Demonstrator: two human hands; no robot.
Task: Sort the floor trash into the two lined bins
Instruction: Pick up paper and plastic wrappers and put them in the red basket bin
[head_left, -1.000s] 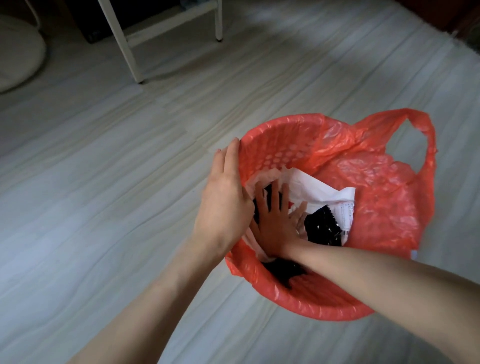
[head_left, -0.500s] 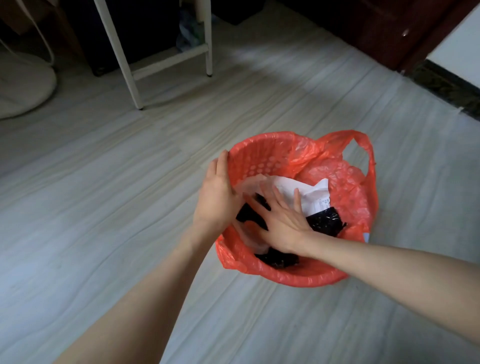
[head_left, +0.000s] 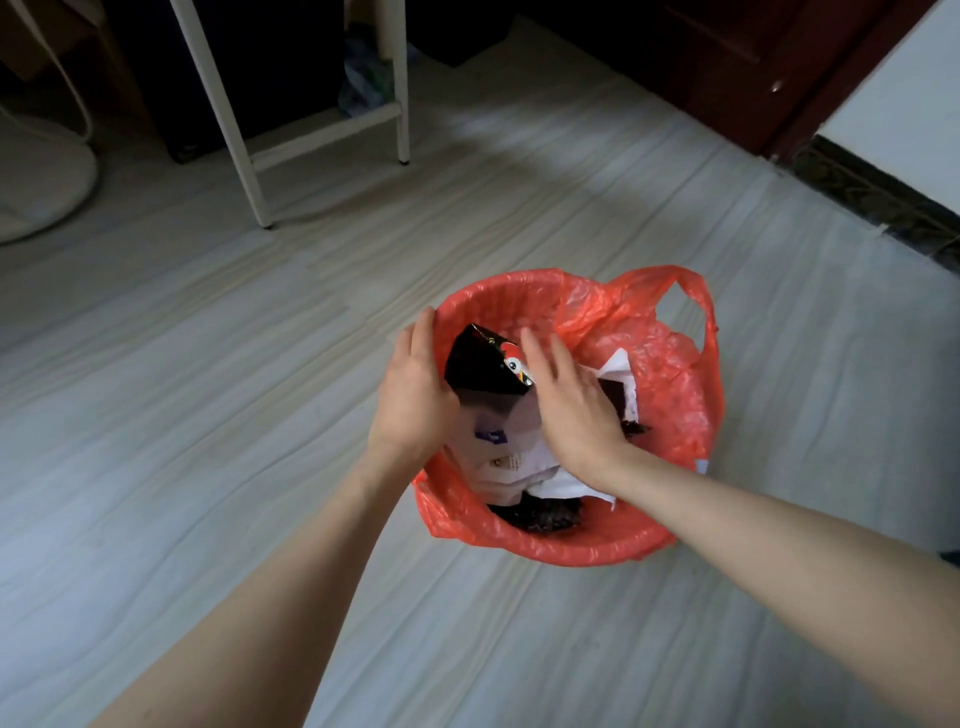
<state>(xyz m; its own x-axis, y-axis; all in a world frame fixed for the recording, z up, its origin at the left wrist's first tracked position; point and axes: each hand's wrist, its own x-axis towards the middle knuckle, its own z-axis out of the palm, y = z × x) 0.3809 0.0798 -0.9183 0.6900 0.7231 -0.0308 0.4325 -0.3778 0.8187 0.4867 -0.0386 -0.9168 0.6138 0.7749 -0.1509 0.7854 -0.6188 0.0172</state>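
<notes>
**Bin with red liner, both hands at the trash inside**

Bin (head_left: 561, 551) stands on the pale wood-grain floor (head_left: 208, 467), lined with a red plastic bag (head_left: 670, 395), and both hands are at its mouth. The left hand (head_left: 413, 400) lies along the near-left rim with its fingers straight and together, pointing away from the person; its palm faces inward against the trash, and whether the thumb hooks anything cannot be told. The right hand (head_left: 576, 410) reaches in from the right, fingers spread and nearly straight, resting flat on the pile without curling round any piece.

Between the two hands a black snack wrapper (head_left: 480, 366) with a small red-and-white printed figure sticks up at a tilt, its top corner near the far-left rim. Below it lies a white package (head_left: 501, 447) with a blue mark and some small print, partly under the right hand. More white paper (head_left: 621, 366) shows beyond the right hand's fingers, and dark crinkled plastic (head_left: 540, 514) sits at the near side of the bin under the white pieces.

One handle loop of the bag (head_left: 696, 296) stands up past the far-right rim. Further off, white furniture legs (head_left: 228, 124) rest on the floor, with a round white base (head_left: 41, 182) at the far left and a dark wooden door (head_left: 753, 67) at the upper right.
</notes>
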